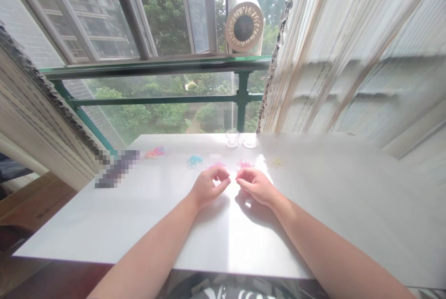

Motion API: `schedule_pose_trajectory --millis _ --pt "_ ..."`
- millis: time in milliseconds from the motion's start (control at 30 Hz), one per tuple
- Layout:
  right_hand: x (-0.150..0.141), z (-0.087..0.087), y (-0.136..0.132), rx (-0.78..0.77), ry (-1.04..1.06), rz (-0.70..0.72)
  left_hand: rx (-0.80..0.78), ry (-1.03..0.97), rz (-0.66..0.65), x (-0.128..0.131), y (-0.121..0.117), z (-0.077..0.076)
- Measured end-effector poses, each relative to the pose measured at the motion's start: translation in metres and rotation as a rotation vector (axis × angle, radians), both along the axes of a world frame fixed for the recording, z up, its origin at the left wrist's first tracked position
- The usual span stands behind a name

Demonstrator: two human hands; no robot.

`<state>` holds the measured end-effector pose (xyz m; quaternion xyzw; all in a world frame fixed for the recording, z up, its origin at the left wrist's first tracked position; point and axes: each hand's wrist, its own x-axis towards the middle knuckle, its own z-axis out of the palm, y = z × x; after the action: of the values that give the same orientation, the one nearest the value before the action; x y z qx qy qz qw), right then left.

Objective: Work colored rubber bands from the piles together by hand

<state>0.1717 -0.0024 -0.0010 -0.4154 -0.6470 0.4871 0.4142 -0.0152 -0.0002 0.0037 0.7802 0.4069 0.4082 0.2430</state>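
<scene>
My left hand (pixel 211 186) is raised a little over the white table (pixel 139 224), thumb and forefinger pinched together. Facing it across a narrow gap, my right hand (pixel 257 185) makes a similar pinch. Whatever is between the fingertips, if anything, is too small to make out. Just beyond the left hand lies a lilac-pink pile of thin loops (pixel 216 164), partly covered by it. A brighter pink pile of loops (pixel 245 164), resembling small rubber bands, sits behind the right hand. Farther left is a blue pile (pixel 194 161), and to the right a pale yellow pile (pixel 276 162).
A multicoloured pile (pixel 155 152) lies at the far left, near a blurred-out dark object (pixel 117 169). Two clear round containers (pixel 232 139) stand at the back edge. A white round fan (pixel 244 24) stands by the window. Curtains (pixel 313 48) hang on both sides.
</scene>
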Motion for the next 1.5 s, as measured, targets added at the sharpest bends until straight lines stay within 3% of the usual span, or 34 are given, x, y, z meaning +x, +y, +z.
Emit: schedule_pose_trajectory --millis 167,500,1200,1500 --pt "0.009 -0.002 0.005 0.117 -0.118 -0.073 -0.003 -0.008 0.01 -0.004 0.003 0.0" --pt "0.032 -0.011 0.028 0.269 -0.452 -0.429 -0.014 -0.004 0.043 -0.011 0.01 -0.004" --pt "0.035 -0.018 0.037 0.286 -0.661 -0.533 -0.022 0.015 0.054 -0.013 0.011 -0.008" --pt "0.037 -0.011 0.031 0.261 -0.448 -0.566 -0.019 -0.018 0.1 -0.018 0.013 -0.002"
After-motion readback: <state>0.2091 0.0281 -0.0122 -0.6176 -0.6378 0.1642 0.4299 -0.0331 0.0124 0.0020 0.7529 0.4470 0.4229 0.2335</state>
